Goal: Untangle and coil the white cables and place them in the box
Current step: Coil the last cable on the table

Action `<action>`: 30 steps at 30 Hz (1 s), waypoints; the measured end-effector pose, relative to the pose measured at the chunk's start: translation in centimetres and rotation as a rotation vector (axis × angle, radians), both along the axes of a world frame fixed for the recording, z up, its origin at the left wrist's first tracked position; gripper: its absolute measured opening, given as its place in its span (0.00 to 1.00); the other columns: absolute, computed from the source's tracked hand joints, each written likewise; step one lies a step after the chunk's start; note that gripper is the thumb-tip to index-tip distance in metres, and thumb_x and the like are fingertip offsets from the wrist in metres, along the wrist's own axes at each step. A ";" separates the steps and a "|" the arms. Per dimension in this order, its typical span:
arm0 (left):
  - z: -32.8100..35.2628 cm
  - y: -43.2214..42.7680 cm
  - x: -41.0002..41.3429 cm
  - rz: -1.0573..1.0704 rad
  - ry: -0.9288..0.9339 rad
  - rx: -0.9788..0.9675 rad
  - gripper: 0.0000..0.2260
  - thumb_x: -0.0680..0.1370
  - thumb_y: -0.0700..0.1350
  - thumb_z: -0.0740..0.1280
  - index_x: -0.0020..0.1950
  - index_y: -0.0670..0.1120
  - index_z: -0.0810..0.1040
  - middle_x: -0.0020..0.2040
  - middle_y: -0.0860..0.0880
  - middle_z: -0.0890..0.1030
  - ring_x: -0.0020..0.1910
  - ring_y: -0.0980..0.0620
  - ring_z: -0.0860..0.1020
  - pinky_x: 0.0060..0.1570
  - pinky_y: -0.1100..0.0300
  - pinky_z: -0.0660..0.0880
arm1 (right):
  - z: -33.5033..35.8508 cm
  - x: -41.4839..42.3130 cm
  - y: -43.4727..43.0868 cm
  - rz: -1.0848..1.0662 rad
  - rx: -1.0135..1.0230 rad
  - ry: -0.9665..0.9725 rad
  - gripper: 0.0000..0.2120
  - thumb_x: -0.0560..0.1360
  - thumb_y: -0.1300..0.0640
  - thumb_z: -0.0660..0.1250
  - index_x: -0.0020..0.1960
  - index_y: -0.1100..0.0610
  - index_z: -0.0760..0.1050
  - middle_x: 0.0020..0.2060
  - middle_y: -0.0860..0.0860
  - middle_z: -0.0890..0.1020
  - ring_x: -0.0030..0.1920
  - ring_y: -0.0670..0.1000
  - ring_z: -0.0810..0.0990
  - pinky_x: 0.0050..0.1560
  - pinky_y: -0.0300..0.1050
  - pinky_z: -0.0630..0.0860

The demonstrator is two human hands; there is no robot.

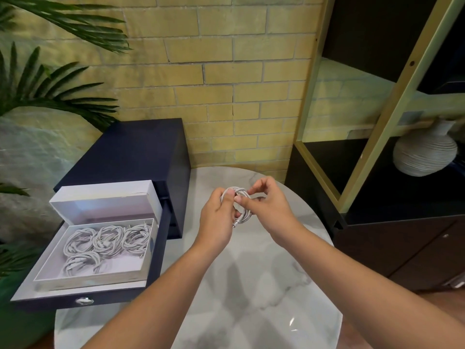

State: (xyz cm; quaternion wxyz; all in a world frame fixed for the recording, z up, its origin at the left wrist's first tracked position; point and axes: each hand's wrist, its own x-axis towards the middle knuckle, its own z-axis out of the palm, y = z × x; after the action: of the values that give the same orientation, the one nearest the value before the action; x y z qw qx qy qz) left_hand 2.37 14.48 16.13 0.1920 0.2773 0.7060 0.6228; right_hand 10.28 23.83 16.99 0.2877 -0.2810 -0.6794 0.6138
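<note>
Left hand: the left hand (217,215) grips the left side of the white cable (243,214). Its thumb lies on the front of the loop and its fingers are curled round behind.
Right hand: the right hand (270,205) pinches the cable with thumb and first finger, about halfway up the loop. The other fingers are bent and stick up, holding nothing.
Cable in the hands: it is wound into a small, longish loop. It is up in the air between both hands, over the far part of the table (251,285).
Which way it points: the long way of the loop runs from the top, far from the person, down toward the person. A small plug end pokes out at the low end, next to the left palm.
Box: the white box (100,278) sits in the pulled-out drawer (50,302) of a dark blue cabinet (141,152), left of the table. Its lid (105,197) stands up at the back.
Cables in the box: four coiled cables (105,241) lie flat inside, three in a row at the back and one in front on the left.
Table: round, with a grey and white marble look.
Around: a green plant (50,91) is on the left, a yellow brick wall (226,71) is behind, and a ribbed white vase (424,152) stands on a dark shelf (377,197) on the right.
</note>
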 end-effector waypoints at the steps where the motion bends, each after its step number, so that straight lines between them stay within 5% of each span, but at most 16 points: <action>1: -0.1 0.0 0.1 0.012 0.006 0.003 0.12 0.83 0.50 0.56 0.49 0.45 0.75 0.31 0.53 0.75 0.29 0.61 0.75 0.28 0.70 0.68 | 0.1 -0.1 0.2 0.028 -0.002 -0.012 0.17 0.69 0.59 0.76 0.48 0.54 0.68 0.44 0.53 0.75 0.39 0.49 0.73 0.42 0.44 0.72; 10: 0.0 0.1 0.1 -0.049 0.017 -0.028 0.12 0.84 0.50 0.53 0.51 0.44 0.71 0.32 0.54 0.72 0.33 0.59 0.74 0.33 0.66 0.69 | 0.3 -0.1 0.7 0.173 0.228 -0.217 0.12 0.77 0.58 0.65 0.59 0.54 0.68 0.43 0.52 0.80 0.37 0.45 0.74 0.39 0.38 0.70; 15: 0.4 -0.2 -0.2 -0.037 0.039 -0.072 0.14 0.84 0.50 0.53 0.54 0.44 0.73 0.36 0.53 0.75 0.31 0.63 0.73 0.29 0.75 0.66 | 0.7 0.1 1.4 0.286 -0.212 -0.028 0.21 0.76 0.66 0.67 0.65 0.54 0.66 0.40 0.51 0.79 0.43 0.51 0.76 0.48 0.47 0.73; 20: -0.2 -0.7 -0.3 -0.013 0.004 -0.089 0.13 0.84 0.51 0.53 0.51 0.46 0.73 0.34 0.53 0.73 0.34 0.59 0.72 0.34 0.67 0.67 | 0.6 0.2 1.6 0.328 -0.285 -0.063 0.24 0.75 0.69 0.66 0.67 0.56 0.63 0.43 0.53 0.77 0.41 0.52 0.77 0.49 0.47 0.74; 26: -0.4 -0.9 -0.7 0.032 -0.038 -0.104 0.15 0.84 0.52 0.53 0.42 0.48 0.71 0.33 0.52 0.69 0.32 0.57 0.68 0.30 0.70 0.66 | 0.0 1.0 1.7 0.447 -0.421 -0.016 0.26 0.75 0.71 0.65 0.69 0.56 0.65 0.50 0.54 0.79 0.48 0.51 0.81 0.57 0.45 0.77; 30: -0.5 -0.7 -0.9 0.037 -0.206 -0.053 0.15 0.84 0.53 0.53 0.42 0.48 0.72 0.33 0.52 0.68 0.32 0.55 0.67 0.37 0.60 0.65 | -0.2 1.4 1.7 0.519 -0.271 -0.077 0.31 0.72 0.72 0.68 0.70 0.51 0.65 0.59 0.53 0.78 0.54 0.53 0.81 0.60 0.46 0.76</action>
State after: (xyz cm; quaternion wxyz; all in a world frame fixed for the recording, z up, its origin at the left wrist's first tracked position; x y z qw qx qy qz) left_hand 1.48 13.78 15.65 0.2595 0.1934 0.7037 0.6326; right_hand 11.64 25.53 16.75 0.0549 -0.1567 -0.6507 0.7410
